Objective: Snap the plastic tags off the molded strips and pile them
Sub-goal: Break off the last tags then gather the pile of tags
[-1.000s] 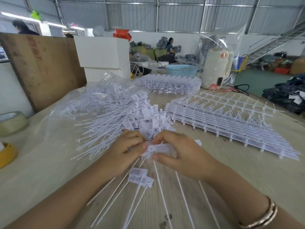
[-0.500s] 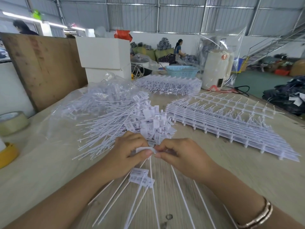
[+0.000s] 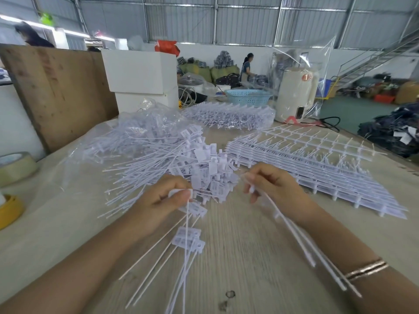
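Note:
My left hand [image 3: 163, 200] pinches the head of a white plastic tag [image 3: 181, 192] whose thin tail runs down toward me. My right hand [image 3: 274, 186] grips a bare white molded strip [image 3: 301, 241], blurred, slanting down past my wrist. The two hands are apart. Behind them lies a big pile of loose tags [image 3: 181, 159]. A few loose tags [image 3: 188, 240] lie on the table below my left hand. A stack of whole molded strips [image 3: 317, 168] sits to the right.
Clear plastic bag [image 3: 95, 152] lies under the pile's left side. A bagged batch of strips [image 3: 226, 114] sits behind. Tape rolls [image 3: 15, 165] lie at the left edge, a wooden board [image 3: 56, 91] and white box [image 3: 140, 75] behind. Wooden table [image 3: 249, 257] in front.
My hands were together at the middle on one piece. They have pulled apart: the left keeps a tag, the right has swung out to the right with the strip.

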The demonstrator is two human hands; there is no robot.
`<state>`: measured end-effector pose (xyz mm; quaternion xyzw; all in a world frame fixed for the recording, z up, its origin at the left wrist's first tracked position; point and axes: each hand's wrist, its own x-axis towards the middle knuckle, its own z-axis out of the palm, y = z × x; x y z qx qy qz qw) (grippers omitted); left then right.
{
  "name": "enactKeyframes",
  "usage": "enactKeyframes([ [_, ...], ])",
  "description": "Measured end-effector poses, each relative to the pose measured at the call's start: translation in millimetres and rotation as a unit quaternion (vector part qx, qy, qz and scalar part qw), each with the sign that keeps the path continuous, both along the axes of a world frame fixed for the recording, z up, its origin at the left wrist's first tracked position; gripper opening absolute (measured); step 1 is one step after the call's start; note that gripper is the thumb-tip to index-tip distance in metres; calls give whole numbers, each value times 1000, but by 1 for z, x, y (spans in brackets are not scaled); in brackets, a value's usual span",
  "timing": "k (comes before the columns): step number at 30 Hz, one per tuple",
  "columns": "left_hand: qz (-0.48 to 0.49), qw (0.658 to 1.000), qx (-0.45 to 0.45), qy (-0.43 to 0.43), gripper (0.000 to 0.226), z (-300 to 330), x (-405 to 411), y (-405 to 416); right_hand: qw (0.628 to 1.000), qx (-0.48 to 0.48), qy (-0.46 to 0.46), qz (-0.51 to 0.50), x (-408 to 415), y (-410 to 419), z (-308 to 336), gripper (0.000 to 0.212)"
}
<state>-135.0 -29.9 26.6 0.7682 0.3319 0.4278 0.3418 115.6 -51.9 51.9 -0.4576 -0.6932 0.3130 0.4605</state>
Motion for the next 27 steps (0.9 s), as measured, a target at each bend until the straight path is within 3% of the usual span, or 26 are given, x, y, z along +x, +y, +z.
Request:
enactKeyframes([
  [2,25,997,50,55,27,-1,-3,5,997,6,-68,-28,9,0,-3,2],
  [5,45,962,162,214,34,-7,5,9,977,55,-204,-27,-7,-1,-8,17],
  [9,100,934,202,277,42,-8,6,11,956,100,-277,6,-31,-5,-10,25],
  [15,82,965,154,197,52,-6,16,1,957,121,-264,20,-46,-11,-8,37],
  [20,32,986,103,129,23,-3,25,-2,954,138,-263,38,-53,-10,-9,34],
  [23,24,995,69,68,22,-4,22,3,949,156,-270,42,-39,-9,-1,33],
  [27,21,995,52,77,30,-7,16,7,948,139,-287,23,-28,-9,-1,23],
])
